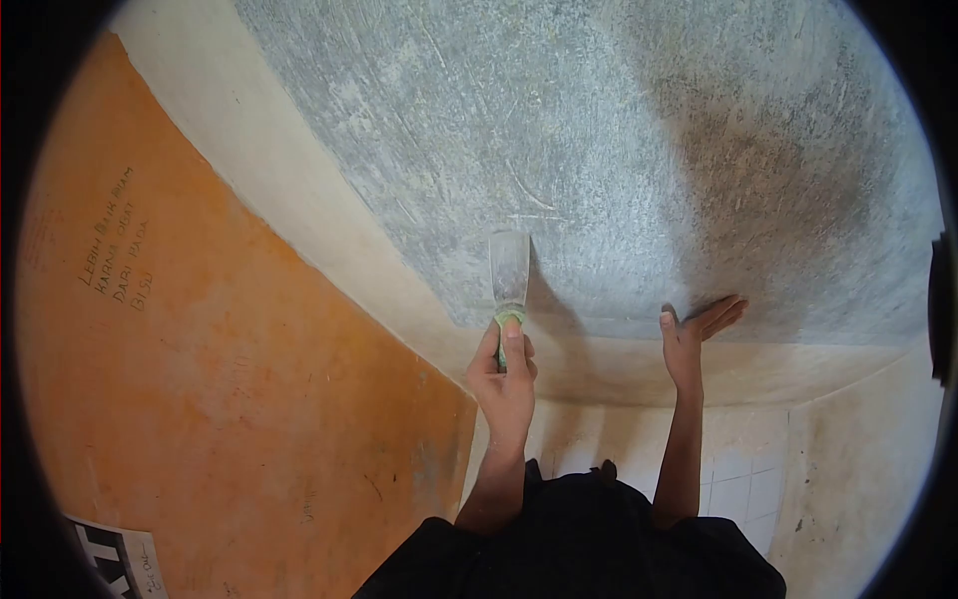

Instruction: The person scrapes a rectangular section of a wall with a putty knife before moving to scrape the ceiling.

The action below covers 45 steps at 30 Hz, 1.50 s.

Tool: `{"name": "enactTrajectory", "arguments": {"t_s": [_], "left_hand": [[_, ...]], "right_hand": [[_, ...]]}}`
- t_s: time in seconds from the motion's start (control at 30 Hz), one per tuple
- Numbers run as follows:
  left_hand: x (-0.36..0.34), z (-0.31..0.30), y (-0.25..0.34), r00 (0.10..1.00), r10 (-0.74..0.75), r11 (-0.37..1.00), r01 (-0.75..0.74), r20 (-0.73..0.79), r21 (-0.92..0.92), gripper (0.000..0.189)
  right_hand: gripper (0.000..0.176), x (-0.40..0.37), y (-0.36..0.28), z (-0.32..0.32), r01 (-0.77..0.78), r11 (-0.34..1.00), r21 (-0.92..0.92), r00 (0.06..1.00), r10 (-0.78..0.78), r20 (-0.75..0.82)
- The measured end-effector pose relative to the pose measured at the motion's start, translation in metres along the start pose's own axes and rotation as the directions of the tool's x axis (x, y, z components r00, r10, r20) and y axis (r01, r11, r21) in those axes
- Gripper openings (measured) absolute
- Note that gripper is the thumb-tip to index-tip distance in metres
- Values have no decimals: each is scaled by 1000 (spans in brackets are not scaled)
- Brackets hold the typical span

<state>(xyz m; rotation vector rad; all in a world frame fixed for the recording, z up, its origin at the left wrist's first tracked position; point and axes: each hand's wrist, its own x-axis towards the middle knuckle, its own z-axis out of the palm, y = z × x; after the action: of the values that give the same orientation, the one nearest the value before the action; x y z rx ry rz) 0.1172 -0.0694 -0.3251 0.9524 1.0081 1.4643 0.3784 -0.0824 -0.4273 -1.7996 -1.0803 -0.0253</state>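
My left hand (506,384) is closed around the green handle of a putty knife (510,268), thumb laid along it. The wide blade points up, its end against the rough grey patch (499,120) of wall, near that patch's lower left corner. A few pale scrape marks (534,205) show just above the blade. To the right, my right hand (696,334) rests open at the patch's lower edge, fingers stretched to the right and thumb pointing up. It holds nothing.
An orange wall (239,379) with handwriting meets the cream wall border (299,220) on the left. A black-and-white printed sheet (115,559) is at lower left. White floor tiles (738,494) lie below my right arm. Shadows fall across the right side of the grey patch.
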Motion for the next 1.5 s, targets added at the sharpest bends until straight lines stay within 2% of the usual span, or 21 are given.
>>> {"name": "enactTrajectory", "arguments": {"t_s": [0.1,0.17,0.27,0.37,0.43,0.5,0.6,0.7,0.73,0.83,0.93,1.03,1.17,1.23,1.27,1.33,1.37,1.43,1.47,1.5], "left_hand": [[-2,-4,-2,999,44,999,-44,9,0,26],[2,-17,-10,998,-56,998,56,3,38,25],[7,-11,13,997,-82,997,82,12,6,27],[20,-4,38,992,35,999,-32,120,-23,30],[9,-3,31,991,47,999,-47,126,-6,31],[0,-10,5,983,-137,990,129,125,63,25],[-4,3,21,970,-128,991,134,208,-15,28],[-6,13,57,951,-96,995,83,293,56,26],[-9,14,63,941,-113,994,111,320,23,26],[-5,8,29,927,-130,984,164,352,-70,27],[-8,12,3,913,-169,979,199,371,-45,30],[0,34,11,915,-116,993,114,387,30,32],[2,59,37,906,-48,998,56,420,-7,35],[-7,53,22,831,-247,932,345,498,-113,38],[-10,50,13,828,-241,934,340,506,-111,38],[-12,51,4,696,-394,749,622,600,-229,37],[-9,54,5,691,-400,748,626,603,-221,37],[-4,71,32,719,-258,828,509,646,-236,36],[-4,82,45,739,-238,842,481,630,-245,34],[-5,83,41,732,-247,837,491,635,-240,34]], "right_hand": [[126,-9,-5,-5,53,998,-27,997,-54,-55],[123,-5,-7,-10,92,995,-43,990,-96,-98],[114,-10,-13,-14,136,987,-83,975,-148,-164],[106,-15,-20,-18,102,988,-119,976,-122,-178],[103,-14,-20,-19,116,989,-90,980,-128,-153],[102,-16,-19,-26,105,989,-105,982,-120,-144],[101,-15,-17,-26,94,989,-113,987,-107,-117],[100,-19,-20,-26,107,990,-90,986,-117,-120],[100,-15,-22,-24,113,992,-62,982,-121,-144],[98,-15,-14,-21,153,987,-50,974,-159,-158],[95,-16,-14,-24,160,986,-45,976,-165,-145],[94,-17,-14,-27,162,987,-19,978,-163,-132],[89,-18,-19,-36,162,983,-89,979,-171,-108],[83,-17,-22,-44,151,985,83,984,-142,-105],[83,-17,-21,-49,152,985,84,983,-142,-117],[75,-17,-18,-55,183,977,105,979,-171,-115],[75,-15,-14,-56,175,979,104,980,-162,-118],[72,-17,-4,-63,138,984,114,987,-127,-103],[72,-19,-3,-68,124,987,103,989,-114,-99],[71,-19,-5,-71,116,993,26,989,-113,-99]]}}
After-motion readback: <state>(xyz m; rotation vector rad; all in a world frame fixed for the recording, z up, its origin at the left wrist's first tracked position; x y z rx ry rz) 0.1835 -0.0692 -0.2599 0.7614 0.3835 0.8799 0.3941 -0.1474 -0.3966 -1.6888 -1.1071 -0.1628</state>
